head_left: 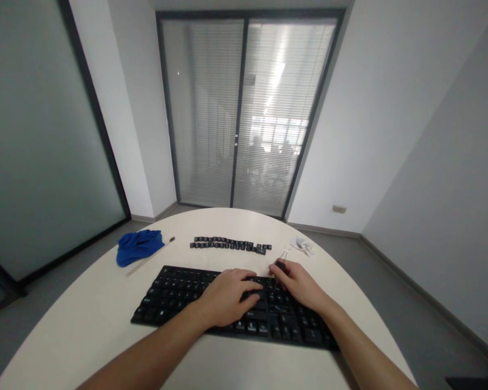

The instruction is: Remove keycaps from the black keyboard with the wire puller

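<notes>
A black keyboard (174,292) lies in front of me on the table, slightly angled. My left hand (231,295) rests on its middle with the fingers spread over the keys, holding nothing. Over the keyboard's upper right part, my right hand (295,279) is closed around the dark handle of a wire keycap puller (282,265). Thin wire from the puller sticks out above the fingers, and more thin wire reaches down toward the keys. Whether the lower wire touches a key, I cannot tell. Beyond the keyboard, several loose black keycaps (228,244) lie in two rough rows.
A blue cloth (140,246) lies at the table's left, with a thin brush (152,255) beside it. Some crumpled white material (303,245) is at the back right. The round cream table (89,319) has a curved edge; glass panels with blinds (244,114) stand behind.
</notes>
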The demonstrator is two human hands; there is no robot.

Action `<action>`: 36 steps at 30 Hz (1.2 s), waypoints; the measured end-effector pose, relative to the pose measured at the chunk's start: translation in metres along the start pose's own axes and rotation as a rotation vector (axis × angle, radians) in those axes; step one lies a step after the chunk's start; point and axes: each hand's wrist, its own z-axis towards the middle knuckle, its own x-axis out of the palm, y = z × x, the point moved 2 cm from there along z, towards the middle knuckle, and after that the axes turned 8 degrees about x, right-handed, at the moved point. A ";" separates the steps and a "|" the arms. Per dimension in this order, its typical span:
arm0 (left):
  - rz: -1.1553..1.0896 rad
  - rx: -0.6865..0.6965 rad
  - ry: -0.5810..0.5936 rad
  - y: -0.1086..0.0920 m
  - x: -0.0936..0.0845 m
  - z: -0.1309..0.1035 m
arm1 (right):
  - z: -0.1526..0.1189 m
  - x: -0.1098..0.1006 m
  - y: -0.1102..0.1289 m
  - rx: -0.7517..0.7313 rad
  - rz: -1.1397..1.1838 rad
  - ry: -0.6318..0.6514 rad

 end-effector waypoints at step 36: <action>-0.462 -0.175 -0.160 0.006 -0.004 0.003 | -0.016 0.017 0.032 -0.145 0.162 0.059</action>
